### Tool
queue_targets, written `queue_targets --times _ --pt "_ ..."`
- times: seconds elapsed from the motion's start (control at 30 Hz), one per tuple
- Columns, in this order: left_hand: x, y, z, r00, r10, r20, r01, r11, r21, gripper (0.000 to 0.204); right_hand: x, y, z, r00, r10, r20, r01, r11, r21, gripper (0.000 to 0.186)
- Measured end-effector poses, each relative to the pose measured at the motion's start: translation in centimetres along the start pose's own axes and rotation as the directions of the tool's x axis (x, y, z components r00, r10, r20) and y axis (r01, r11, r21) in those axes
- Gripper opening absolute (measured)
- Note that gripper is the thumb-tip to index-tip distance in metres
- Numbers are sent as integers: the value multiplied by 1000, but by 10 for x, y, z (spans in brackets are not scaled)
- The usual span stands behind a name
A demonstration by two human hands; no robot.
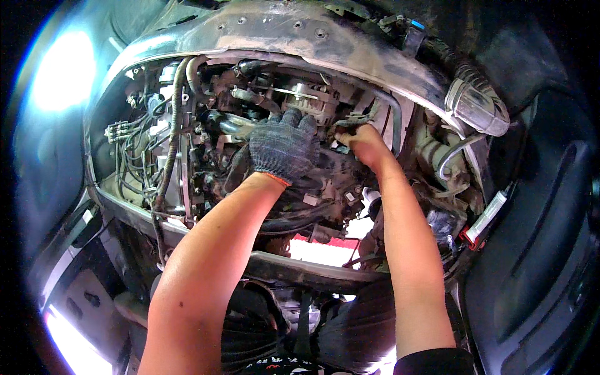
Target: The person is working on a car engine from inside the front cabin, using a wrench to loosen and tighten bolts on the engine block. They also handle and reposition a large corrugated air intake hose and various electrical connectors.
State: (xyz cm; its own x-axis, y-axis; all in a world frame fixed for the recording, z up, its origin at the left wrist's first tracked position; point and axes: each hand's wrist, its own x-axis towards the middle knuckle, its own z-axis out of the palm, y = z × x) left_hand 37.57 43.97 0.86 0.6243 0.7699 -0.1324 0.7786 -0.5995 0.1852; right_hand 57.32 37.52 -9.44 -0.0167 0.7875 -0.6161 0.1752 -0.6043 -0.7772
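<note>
My left hand (284, 147), in a dark knitted work glove with an orange cuff, reaches into the middle of an engine bay. Its fingers bend down over the engine just in front of a metal alternator-like unit (309, 103), and whatever they grip is hidden beneath the glove. To its right, my bare right hand (365, 144) is closed, with thumb and fingers drawn together beside the engine. Any small thing in that grip cannot be made out. A black hose (395, 119) curves down just beyond the right hand.
Ribbed conduit (169, 156) and bundled wires (128, 140) run along the left side. A dusty body panel (250, 31) arches across the far side. A lower frame rail (312, 270) crosses nearest me. On the right lies a white tube with a red end (487, 215).
</note>
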Motion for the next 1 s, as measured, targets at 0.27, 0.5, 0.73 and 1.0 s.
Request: queue_targets --times 0.27,0.5,0.73,1.0 --pt "-2 0 -3 1000 -24 15 24 1000 14 37 -9 -22 0 998 -17 60 31 966 -256 29" --pt "-4 -1 2 999 20 -41 -19 1000 24 37 -18 -20 2 994 -56 93 75 973 -217 30" --pt "-1 2 0 998 37 -55 -35 999 29 41 -4 -7 4 990 24 142 16 962 -272 34" --pt "-3 0 0 1000 7 -2 -7 999 46 42 -21 -39 -21 984 175 -40 -172 856 -487 35"
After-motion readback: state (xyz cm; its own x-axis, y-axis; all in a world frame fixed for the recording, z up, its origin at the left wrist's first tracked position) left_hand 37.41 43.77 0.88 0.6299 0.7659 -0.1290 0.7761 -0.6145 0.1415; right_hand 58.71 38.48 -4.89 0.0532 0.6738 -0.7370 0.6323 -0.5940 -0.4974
